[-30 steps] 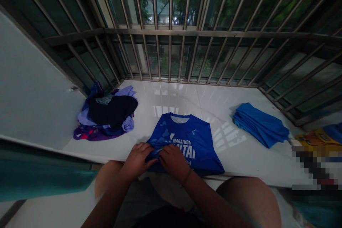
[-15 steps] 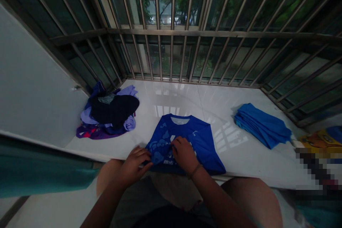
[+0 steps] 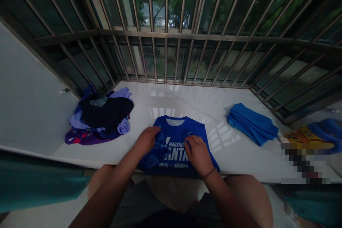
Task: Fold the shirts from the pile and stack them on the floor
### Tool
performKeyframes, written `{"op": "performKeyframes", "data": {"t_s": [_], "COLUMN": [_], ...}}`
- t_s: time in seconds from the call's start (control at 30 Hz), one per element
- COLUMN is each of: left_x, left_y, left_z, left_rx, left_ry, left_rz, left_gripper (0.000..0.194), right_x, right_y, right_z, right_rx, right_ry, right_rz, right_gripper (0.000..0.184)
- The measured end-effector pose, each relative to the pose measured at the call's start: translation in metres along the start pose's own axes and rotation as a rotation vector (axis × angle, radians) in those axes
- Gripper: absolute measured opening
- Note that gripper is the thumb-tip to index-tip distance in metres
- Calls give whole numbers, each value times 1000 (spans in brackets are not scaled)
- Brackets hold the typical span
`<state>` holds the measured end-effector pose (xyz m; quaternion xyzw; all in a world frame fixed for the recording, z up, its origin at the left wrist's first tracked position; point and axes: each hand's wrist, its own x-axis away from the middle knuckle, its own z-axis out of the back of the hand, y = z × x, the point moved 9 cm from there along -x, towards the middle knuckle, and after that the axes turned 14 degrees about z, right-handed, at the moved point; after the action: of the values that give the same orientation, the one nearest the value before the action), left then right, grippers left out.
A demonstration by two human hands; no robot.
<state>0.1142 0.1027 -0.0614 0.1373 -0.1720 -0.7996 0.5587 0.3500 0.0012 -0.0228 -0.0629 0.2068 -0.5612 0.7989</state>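
A blue T-shirt point(image 3: 173, 139) lies front up before me, its neckline away from me. White print with the word MARATHON shows across its middle, and lighter blue patches mark its left side. My left hand point(image 3: 148, 139) rests at the shirt's upper left edge, fingers stretched forward and holding nothing. On the right part of the chest lies my right hand point(image 3: 198, 152), fingers loosely bent and apart, covering the end of the lettering. Its palm side is hidden.
The shirt lies on a white tiled ledge point(image 3: 144, 96). At left is a heap of dark and purple clothes point(image 3: 107, 114); at right, a folded blue garment point(image 3: 251, 123). Metal bars point(image 3: 171, 37) close off the window side. A yellow and blue item point(image 3: 312, 137) sits far right.
My left hand has moved up along the shirt's left side, and my right hand has shifted right, off the middle. More white lettering is uncovered. The camera view has turned slightly right.
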Motion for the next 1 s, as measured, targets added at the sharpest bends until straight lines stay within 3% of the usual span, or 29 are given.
{"op": "performKeyframes", "data": {"t_s": [0.13, 0.27, 0.37, 0.5, 0.7, 0.83, 0.9, 1.0], "left_x": [-43, -67, -77, -89, -99, -102, -107, -121], "left_y": [-6, -18, -26, -38, -54, -55, -53, -47], "left_z": [-7, -5, 1, 9, 18, 15, 12, 4], "left_rx": [-35, -90, -134, -186, -211, -184, -152, -99], "left_ry": [-3, 6, 8, 4, 10, 22, 24, -18], "left_rz": [3, -1, -20, -11, 48, 94, 110, 99], "left_gripper": [56, 58, 41, 20, 21, 30, 34, 34], "right_x": [3, -6, -16, -28, -30, -26, -27, -34], "right_y": [-29, -67, -72, -63, -56, -50, -33, 13], "right_z": [-26, -62, -80, -87, -83, -66, -48, -18], "right_rx": [-51, -89, -54, -28, -34, -37, -7, 81], "right_ry": [-180, -287, -350, -381, -381, -352, -279, -180], "right_rz": [53, 92, 59, 29, 55, 60, 22, -89], "right_gripper": [28, 44, 41, 28, 28, 31, 33, 33]}}
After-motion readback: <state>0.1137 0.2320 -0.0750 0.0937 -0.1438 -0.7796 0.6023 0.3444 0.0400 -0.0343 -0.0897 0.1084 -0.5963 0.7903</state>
